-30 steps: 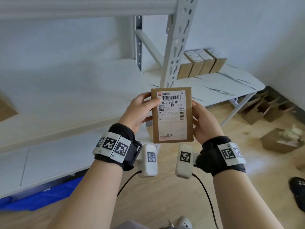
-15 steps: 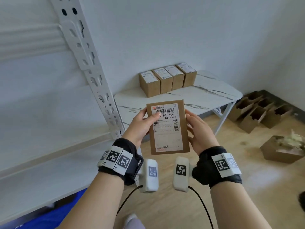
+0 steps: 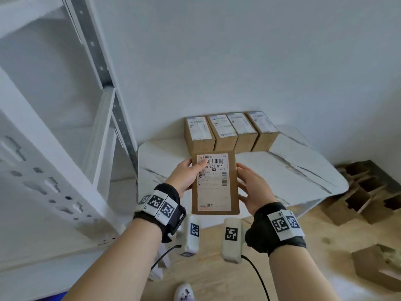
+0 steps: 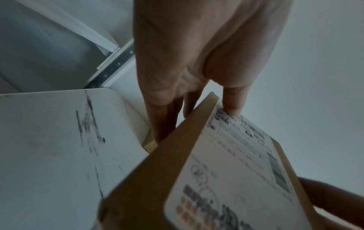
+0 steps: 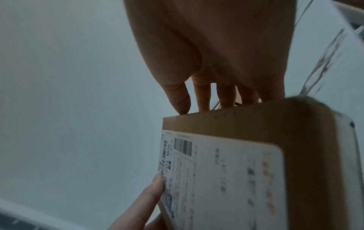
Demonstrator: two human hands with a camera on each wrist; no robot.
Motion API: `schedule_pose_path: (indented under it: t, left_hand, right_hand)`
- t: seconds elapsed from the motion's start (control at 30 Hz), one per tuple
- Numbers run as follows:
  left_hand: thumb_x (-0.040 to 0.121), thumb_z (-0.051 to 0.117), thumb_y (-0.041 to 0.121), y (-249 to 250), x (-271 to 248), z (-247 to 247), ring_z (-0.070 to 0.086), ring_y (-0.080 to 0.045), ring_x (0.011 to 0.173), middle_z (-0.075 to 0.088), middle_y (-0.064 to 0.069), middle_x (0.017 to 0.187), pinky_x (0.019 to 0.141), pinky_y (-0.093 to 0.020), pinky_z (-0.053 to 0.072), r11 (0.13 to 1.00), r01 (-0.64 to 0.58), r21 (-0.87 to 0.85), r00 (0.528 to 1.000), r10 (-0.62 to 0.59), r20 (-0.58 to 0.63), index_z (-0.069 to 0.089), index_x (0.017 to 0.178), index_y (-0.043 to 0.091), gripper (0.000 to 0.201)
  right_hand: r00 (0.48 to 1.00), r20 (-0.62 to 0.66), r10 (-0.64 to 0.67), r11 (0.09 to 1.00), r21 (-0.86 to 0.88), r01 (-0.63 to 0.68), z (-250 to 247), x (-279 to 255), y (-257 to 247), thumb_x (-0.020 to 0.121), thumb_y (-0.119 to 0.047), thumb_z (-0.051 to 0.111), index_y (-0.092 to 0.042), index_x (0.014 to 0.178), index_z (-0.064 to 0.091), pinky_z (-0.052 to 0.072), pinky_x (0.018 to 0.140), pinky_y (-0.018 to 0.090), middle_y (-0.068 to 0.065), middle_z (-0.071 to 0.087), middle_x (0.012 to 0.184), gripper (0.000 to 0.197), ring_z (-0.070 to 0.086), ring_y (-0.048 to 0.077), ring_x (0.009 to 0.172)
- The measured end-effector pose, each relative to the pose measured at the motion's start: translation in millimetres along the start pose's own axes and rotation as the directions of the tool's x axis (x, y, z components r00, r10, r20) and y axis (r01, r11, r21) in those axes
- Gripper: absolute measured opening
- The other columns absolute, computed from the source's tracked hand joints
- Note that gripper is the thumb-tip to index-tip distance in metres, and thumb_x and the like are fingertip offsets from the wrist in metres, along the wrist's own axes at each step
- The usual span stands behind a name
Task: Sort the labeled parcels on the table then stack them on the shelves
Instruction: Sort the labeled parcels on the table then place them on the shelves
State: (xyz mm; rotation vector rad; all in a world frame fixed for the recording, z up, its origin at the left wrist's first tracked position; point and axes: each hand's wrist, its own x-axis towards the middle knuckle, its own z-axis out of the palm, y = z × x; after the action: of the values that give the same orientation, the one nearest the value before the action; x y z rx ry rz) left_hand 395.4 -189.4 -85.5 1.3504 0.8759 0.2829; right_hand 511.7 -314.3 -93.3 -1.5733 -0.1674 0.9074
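White wall fills the upper frame above a white marble-pattern table (image 3: 293,170) at centre right. White metal shelving (image 3: 65,148) occupies the left of the frame.

Parcel count: five. One flat brown cardboard parcel with a white shipping label (image 3: 214,183) is held upright in mid-air at frame centre, in front of the table. Four brown labelled cardboard boxes (image 3: 230,133) stand side by side, touching, at the table's far edge against the wall.

Left hand (image 3: 186,174) grasps the held parcel's left edge, thumb on the label, fingers behind. Right hand (image 3: 253,190) grasps the right edge, thumb at the front, fingers behind.

Several open brown cartons (image 3: 364,192) lie on the wooden floor (image 3: 303,268) at right and lower right.
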Motion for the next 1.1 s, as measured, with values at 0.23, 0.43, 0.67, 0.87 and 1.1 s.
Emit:
schedule_pose_path:
  t: [0.23,0.43,0.67,0.87,1.1]
  left_hand:
    - [0.094,0.052,0.045,2,75,2,0.063,-0.019,0.103,0.067,0.001,0.111,0.098,-0.042,0.048,0.989,0.125,0.086,0.992,-0.121,-0.041,0.055,0.112,0.023,0.029]
    - [0.094,0.052,0.044,-8,107,-3,0.063,-0.02,0.104,0.067,-0.001,0.113,0.099,-0.043,0.048,0.973,0.217,0.082,0.97,-0.206,-0.125,0.057,0.106,0.023,0.025]
    - [0.096,0.05,0.041,-8,134,-7,0.063,-0.022,0.105,0.066,-0.003,0.115,0.099,-0.04,0.047,0.942,0.31,0.126,0.936,-0.279,-0.216,0.055,0.101,0.022,0.021]
    - [0.096,0.05,0.039,-7,148,-3,0.063,-0.023,0.104,0.066,-0.005,0.114,0.095,-0.039,0.05,0.924,0.372,0.085,0.907,-0.343,-0.243,0.053,0.106,0.019,0.022]
    - [0.096,0.052,0.037,-9,158,-2,0.062,-0.025,0.107,0.064,-0.008,0.119,0.094,-0.041,0.051,0.913,0.404,0.05,0.886,-0.377,-0.271,0.05,0.127,0.01,0.042]
  right_hand:
    - [0.986,0.004,0.166,0.985,-0.055,-0.165,10,74,-14,0.093,-0.025,0.05,-0.032,0.099,0.069,0.043,0.098,0.047,0.003,0.069,0.107,0.021,0.056,0.023,0.109]
    - [0.956,0.037,0.29,0.953,-0.099,-0.285,20,122,-22,0.091,-0.017,0.054,-0.02,0.119,0.063,0.046,0.096,0.045,0.006,0.067,0.111,0.029,0.057,0.023,0.11]
    - [0.908,0.087,0.409,0.907,-0.144,-0.395,30,161,-26,0.094,-0.014,0.052,-0.015,0.105,0.064,0.048,0.082,0.038,0.005,0.066,0.095,0.016,0.059,0.021,0.094]
    - [0.882,0.103,0.46,0.883,-0.16,-0.442,26,182,-28,0.095,-0.014,0.051,-0.013,0.094,0.064,0.048,0.082,0.039,0.005,0.065,0.09,0.013,0.059,0.02,0.087]
    - [0.865,0.117,0.488,0.866,-0.186,-0.464,24,193,-29,0.095,-0.015,0.052,-0.014,0.092,0.064,0.049,0.076,0.036,0.005,0.064,0.088,0.012,0.059,0.019,0.083]
